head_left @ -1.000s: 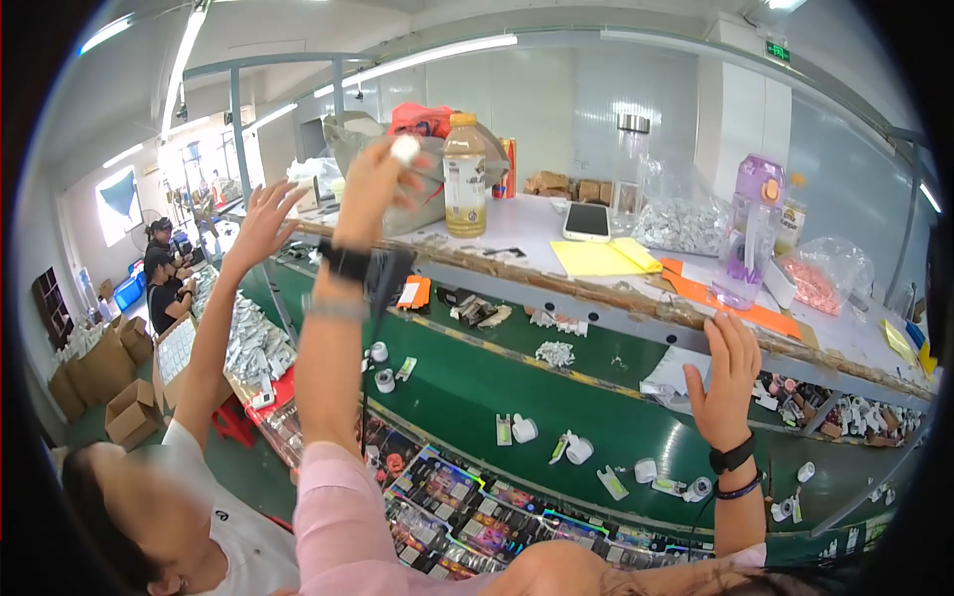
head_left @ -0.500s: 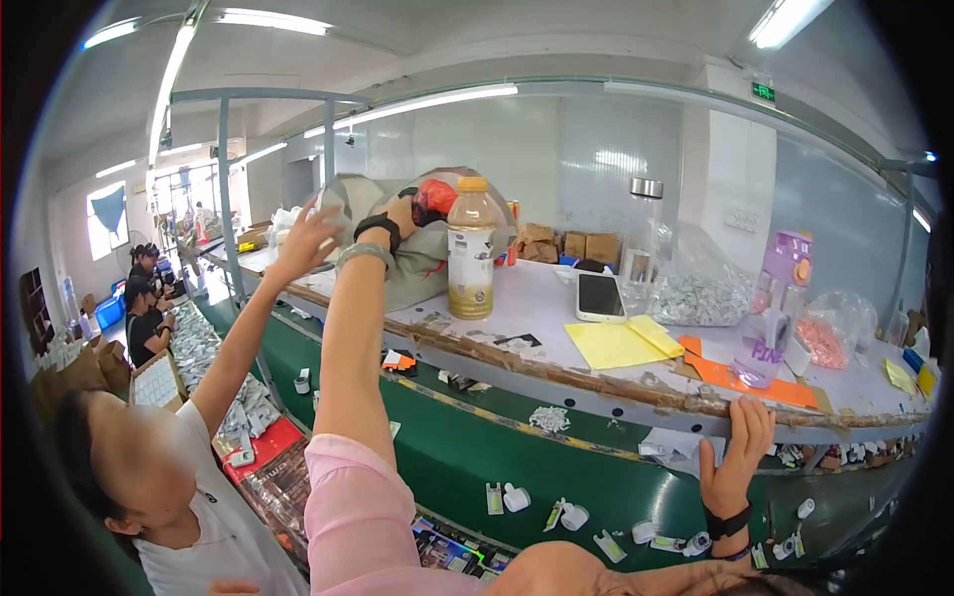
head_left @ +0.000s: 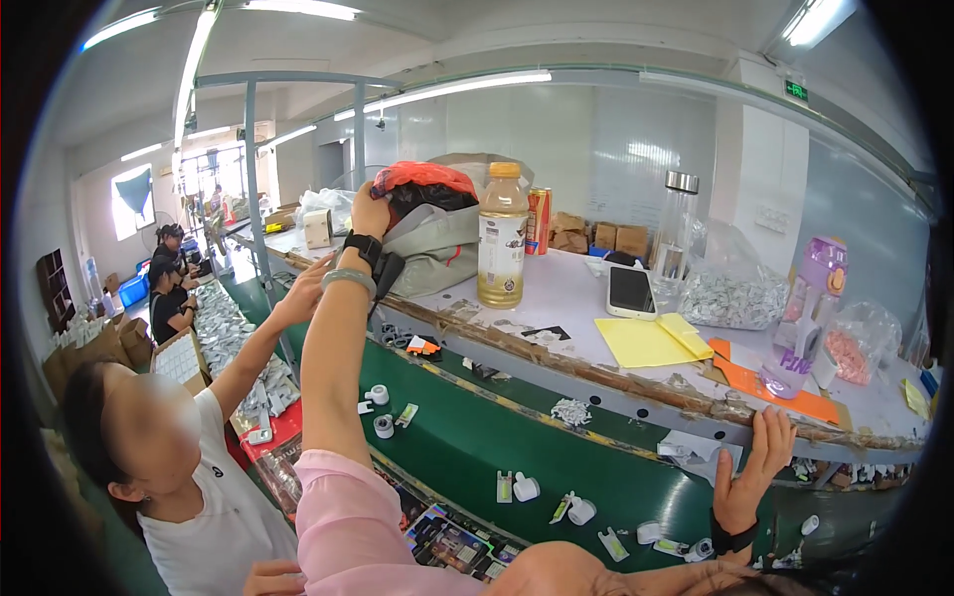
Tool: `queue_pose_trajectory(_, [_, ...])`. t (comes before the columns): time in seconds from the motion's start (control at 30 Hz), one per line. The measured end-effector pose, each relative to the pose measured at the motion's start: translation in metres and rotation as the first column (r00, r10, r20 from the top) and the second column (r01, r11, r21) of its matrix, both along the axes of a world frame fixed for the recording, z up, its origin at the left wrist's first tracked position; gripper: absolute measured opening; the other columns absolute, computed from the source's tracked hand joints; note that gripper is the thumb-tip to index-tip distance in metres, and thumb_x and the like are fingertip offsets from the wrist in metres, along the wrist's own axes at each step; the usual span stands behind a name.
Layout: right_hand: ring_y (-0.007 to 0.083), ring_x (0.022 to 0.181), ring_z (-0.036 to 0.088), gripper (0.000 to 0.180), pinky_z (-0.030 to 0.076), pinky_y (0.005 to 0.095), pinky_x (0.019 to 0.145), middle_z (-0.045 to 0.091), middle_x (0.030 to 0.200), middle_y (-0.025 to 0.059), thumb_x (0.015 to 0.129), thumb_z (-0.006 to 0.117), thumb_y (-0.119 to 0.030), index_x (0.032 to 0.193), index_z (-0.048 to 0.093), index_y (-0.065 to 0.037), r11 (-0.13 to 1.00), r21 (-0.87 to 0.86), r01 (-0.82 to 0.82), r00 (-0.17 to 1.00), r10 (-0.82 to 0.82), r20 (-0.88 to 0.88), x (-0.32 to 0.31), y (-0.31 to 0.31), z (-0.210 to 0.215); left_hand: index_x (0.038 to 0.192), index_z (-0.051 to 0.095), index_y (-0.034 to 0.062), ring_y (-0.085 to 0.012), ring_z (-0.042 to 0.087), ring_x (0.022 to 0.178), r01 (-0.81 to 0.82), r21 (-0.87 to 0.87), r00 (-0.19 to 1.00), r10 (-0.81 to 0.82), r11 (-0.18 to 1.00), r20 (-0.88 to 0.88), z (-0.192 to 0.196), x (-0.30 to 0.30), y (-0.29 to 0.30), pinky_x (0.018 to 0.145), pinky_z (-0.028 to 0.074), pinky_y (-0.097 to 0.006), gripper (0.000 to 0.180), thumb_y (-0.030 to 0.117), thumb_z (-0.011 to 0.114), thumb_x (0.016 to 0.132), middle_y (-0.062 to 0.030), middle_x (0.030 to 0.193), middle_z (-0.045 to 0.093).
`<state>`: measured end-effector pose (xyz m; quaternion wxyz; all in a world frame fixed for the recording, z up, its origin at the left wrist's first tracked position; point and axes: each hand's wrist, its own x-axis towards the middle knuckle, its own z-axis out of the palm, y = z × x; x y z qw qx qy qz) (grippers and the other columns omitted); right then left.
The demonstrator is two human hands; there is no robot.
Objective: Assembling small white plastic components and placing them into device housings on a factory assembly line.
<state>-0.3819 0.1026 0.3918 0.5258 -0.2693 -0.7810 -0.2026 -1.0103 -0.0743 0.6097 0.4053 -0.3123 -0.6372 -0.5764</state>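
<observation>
My left hand (head_left: 371, 213), with a dark watch and a bangle on its wrist, reaches far up to the shelf and is closed on a red plastic bag (head_left: 427, 179) with something black beneath it. That bundle sits at the mouth of a slumped grey cloth bag (head_left: 429, 253). Just right of the cloth bag stands a drink bottle with an orange cap (head_left: 500, 243). My right hand (head_left: 752, 467) rests on the shelf's front edge, fingers stretched and thumb apart, holding nothing. A co-worker's hand (head_left: 301, 296) is close beside my left wrist.
The shelf (head_left: 556, 298) carries a red can (head_left: 539, 221), a phone (head_left: 631, 290), yellow paper (head_left: 646, 343), a clear bottle (head_left: 676, 223), a purple-topped bottle (head_left: 803, 318) and bags of small parts. Below runs a green conveyor belt (head_left: 447, 447) with white parts. A co-worker (head_left: 214, 487) stands at left.
The red bag has come up and left, now bulging over the grey bag's top with my left hand at its left side. The co-worker's hand has dropped lower. My head view has shifted slightly.
</observation>
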Motion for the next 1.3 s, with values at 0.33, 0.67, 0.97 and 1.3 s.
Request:
queue_pose_trajectory(0.33, [0.0383, 0.139, 0.030, 0.060, 0.014, 0.0571, 0.116, 0.039, 0.144, 0.0201, 0.086, 0.060, -0.018, 0.139, 0.040, 0.003, 0.999, -0.021, -0.048, 0.999, 0.048, 0.000, -0.001, -0.004, 0.001, 0.125, 0.061, 0.0098, -0.0292, 0.061, 0.100, -0.169, -0.321, 0.883, -0.002, 0.932, -0.469, -0.039, 0.089, -0.033, 0.085, 0.048, -0.039, 0.052, -0.005, 0.058, 0.075, -0.0114, 0.116, 0.064])
queue_pose_trajectory(0.67, [0.0376, 0.141, 0.027, 0.062, 0.013, 0.0541, 0.117, 0.035, 0.148, 0.0195, 0.086, 0.058, -0.013, 0.142, 0.037, 0.004, 1.000, -0.009, -0.017, 1.000, 0.017, 0.011, -0.001, -0.014, 0.006, 0.134, 0.055, 0.0186, -0.0198, 0.057, 0.091, -0.662, -0.280, 0.663, 0.368, 0.695, -0.652, -0.100, 0.156, -0.036, 0.083, 0.039, -0.039, 0.052, 0.012, 0.056, 0.083, -0.0036, 0.120, 0.061])
queue_pose_trajectory(0.97, [0.0375, 0.141, 0.028, 0.066, 0.014, 0.0528, 0.117, 0.036, 0.148, 0.0191, 0.082, 0.060, -0.008, 0.143, 0.038, 0.002, 0.999, -0.033, 0.004, 1.000, -0.004, -0.002, 0.001, -0.026, 0.012, 0.135, 0.054, 0.0177, -0.0206, 0.057, 0.092, -0.576, -0.297, 0.723, 0.305, 0.762, -0.620, -0.108, 0.151, -0.036, 0.081, 0.039, -0.038, 0.053, 0.010, 0.056, 0.082, -0.0048, 0.119, 0.062])
queue_pose_trajectory(1.3, [0.0372, 0.141, 0.028, 0.067, 0.015, 0.0520, 0.117, 0.036, 0.149, 0.0185, 0.081, 0.062, -0.007, 0.143, 0.038, 0.001, 1.000, -0.011, -0.023, 1.000, 0.023, -0.006, -0.003, -0.021, 0.009, 0.140, 0.043, 0.0070, -0.0394, 0.055, 0.111, -0.154, -0.311, 0.926, 0.027, 0.938, -0.376, -0.093, 0.155, -0.052, 0.094, 0.044, -0.048, 0.069, 0.013, 0.068, 0.076, -0.0195, 0.125, 0.055])
